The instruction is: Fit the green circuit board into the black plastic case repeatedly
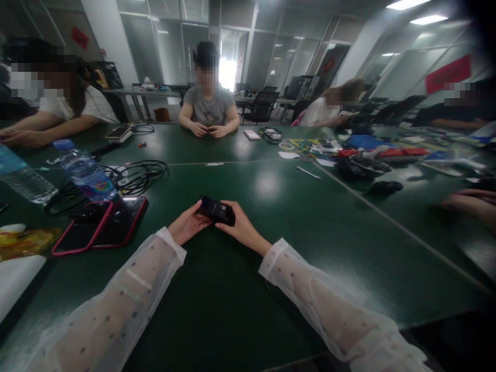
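Note:
A small black device [215,209] with a dark face and small pale markings is held between my two hands, over the green table [232,289]. My left hand [189,223] grips its left end, thumb on top and fingers beneath. Around its right end curve the thumb and fingers of my right hand [242,226]. The fingers under the device are partly hidden. Two phone-like objects with red edges, a nearer one [83,230] and another behind it [126,219], lie to the left of my left hand.
Two water bottles, one [87,173] beside black cables [143,175], lie at the left. A wrench [309,172] is beyond my right hand. Cables and tools [380,155] clutter the right side. Across the table sits a person [209,103]; others are at both sides.

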